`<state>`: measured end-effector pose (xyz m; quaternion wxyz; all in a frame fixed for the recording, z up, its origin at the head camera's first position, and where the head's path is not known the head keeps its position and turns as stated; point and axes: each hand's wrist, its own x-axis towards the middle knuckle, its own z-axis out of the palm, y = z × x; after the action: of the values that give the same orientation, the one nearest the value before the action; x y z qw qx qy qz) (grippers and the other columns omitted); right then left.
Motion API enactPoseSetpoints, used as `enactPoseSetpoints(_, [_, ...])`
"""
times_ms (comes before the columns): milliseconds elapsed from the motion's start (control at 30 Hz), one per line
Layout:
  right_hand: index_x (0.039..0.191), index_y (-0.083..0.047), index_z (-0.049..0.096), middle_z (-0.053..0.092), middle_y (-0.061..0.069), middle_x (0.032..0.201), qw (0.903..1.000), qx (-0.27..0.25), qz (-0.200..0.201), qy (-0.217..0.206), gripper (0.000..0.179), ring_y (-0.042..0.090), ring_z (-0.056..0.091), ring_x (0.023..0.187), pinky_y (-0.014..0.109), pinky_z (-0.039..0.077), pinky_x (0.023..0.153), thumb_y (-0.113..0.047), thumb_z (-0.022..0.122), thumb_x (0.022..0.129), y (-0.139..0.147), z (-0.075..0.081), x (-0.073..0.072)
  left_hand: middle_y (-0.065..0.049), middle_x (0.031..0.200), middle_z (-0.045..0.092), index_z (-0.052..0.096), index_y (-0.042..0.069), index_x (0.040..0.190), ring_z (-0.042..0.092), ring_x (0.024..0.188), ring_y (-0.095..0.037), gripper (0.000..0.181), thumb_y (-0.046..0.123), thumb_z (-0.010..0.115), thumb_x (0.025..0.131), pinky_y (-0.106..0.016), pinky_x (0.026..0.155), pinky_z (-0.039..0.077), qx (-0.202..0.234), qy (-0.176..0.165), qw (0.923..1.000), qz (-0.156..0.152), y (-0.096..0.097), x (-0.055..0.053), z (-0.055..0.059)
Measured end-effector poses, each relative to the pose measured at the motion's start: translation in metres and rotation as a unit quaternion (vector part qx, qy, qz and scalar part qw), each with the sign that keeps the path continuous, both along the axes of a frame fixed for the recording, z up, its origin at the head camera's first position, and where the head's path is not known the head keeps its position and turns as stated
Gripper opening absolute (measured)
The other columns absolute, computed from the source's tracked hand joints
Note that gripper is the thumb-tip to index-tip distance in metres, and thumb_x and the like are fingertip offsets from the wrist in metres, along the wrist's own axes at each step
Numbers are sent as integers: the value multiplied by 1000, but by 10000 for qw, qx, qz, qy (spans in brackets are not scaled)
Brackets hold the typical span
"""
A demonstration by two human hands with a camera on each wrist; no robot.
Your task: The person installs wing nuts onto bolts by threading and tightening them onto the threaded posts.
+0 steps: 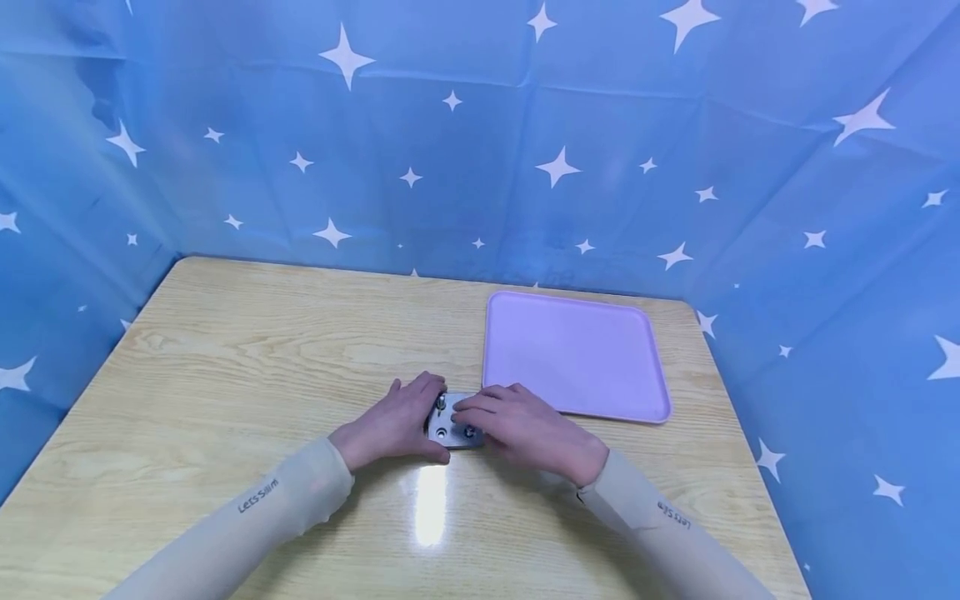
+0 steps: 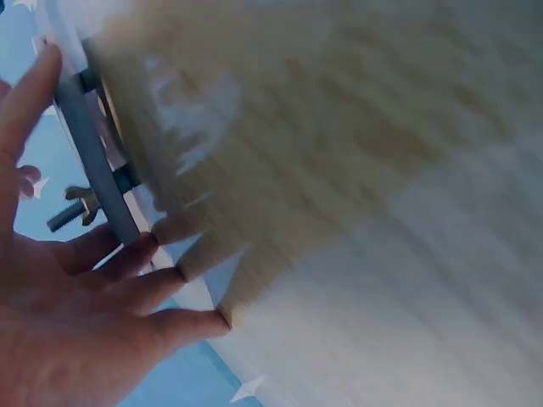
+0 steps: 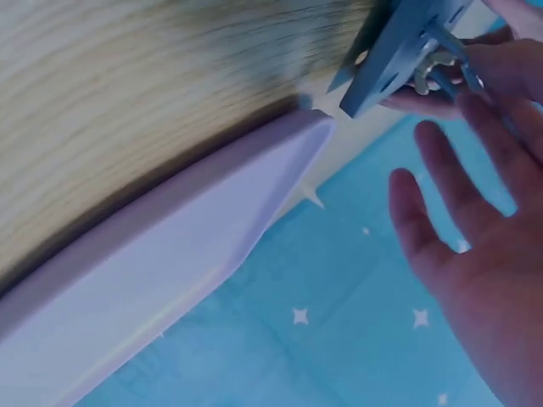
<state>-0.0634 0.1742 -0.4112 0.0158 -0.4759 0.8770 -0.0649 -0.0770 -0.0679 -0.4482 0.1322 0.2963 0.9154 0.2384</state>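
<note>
A flat metal plate [image 1: 455, 437] with holes lies in front of me, between both hands. My left hand [image 1: 405, 421] grips its left end, thumb at the near edge and fingers at the far edge. Near that end a threaded bolt [image 2: 66, 216] stands up through the plate with a wing nut [image 2: 83, 203] on it. My right hand [image 1: 528, 427] reaches over the right end, its fingertips bent round another wing nut [image 3: 431, 73] on a bolt, its outer fingers spread loosely. The thumb is hidden in the head view. Dark pieces under the plate face the table.
A shallow purple tray [image 1: 577, 304] stands on the wooden table [image 1: 262, 350] just behind and right of the plate, close to my right hand. A blue curtain [image 1: 480, 133] with white stars surrounds the table's back and sides.
</note>
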Motion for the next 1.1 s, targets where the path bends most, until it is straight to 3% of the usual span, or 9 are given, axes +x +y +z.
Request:
enactPoseSetpoints(167, [128, -21, 70, 67, -9, 131, 9984, -24, 464, 310, 36, 16, 61, 120, 38, 52, 95, -13, 77, 93, 0, -2, -2, -17, 148, 51, 54, -2, 143, 47, 138, -35, 96, 51, 91, 72, -72, 111, 35, -146, 245, 9995, 103, 3, 2, -4])
enactPoseSetpoints(367, [115, -23, 74, 71, -9, 118, 9981, 120, 222, 561, 20, 15, 63, 112, 35, 52, 93, -21, 77, 95, -4, -4, -4, -16, 151, 52, 53, -2, 143, 37, 148, -39, 95, 50, 91, 73, -70, 118, 27, -140, 268, 9995, 129, 6, -2, -5])
enactPoseSetpoints(533, [102, -20, 75, 69, -6, 105, 9974, -72, -104, 711, 9, 16, 62, 98, 33, 51, 82, -24, 77, 94, -9, -10, -4, -16, 136, 60, 54, -5, 137, 58, 120, -29, 91, 45, 93, 71, -50, 109, 46, 135, 348, 9993, -9, 6, -5, -5])
enactPoseSetpoints(633, [94, -18, 73, 67, -5, 94, 9959, -231, -380, 793, 10, 15, 61, 86, 32, 49, 73, -27, 78, 93, -13, -13, -3, -13, 123, 61, 55, -6, 133, 58, 102, -22, 89, 42, 95, 69, -40, 95, 52, 240, 487, 9985, -116, 5, -6, -4])
enactPoseSetpoints(767, [81, -17, 67, 61, -6, 77, 9922, -395, -837, 830, 20, 14, 55, 69, 31, 45, 62, -30, 79, 91, -19, -18, -1, -10, 115, 60, 54, -6, 131, 55, 95, -20, 88, 41, 95, 68, -37, 87, 52, 236, 518, 9982, -164, 5, -6, -4])
enactPoseSetpoints(933, [74, -16, 62, 55, -6, 68, 9860, -474, -1245, 1000, 27, 15, 50, 59, 31, 40, 55, -32, 78, 90, -22, -21, 1, -10, 112, 59, 54, -7, 131, 54, 91, -20, 88, 39, 95, 68, -36, 81, 52, 237, 412, 9988, -133, 6, -7, -4])
enactPoseSetpoints(1100, [89, -13, 70, 61, -3, 80, 9879, -176, -1386, 679, 41, 16, 55, 69, 35, 46, 64, -53, 75, 90, -17, -15, 3, -9, 112, 59, 54, -5, 130, 54, 90, -19, 86, 40, 95, 69, -34, 79, 52, 176, 339, 9992, -102, 8, -8, -3])
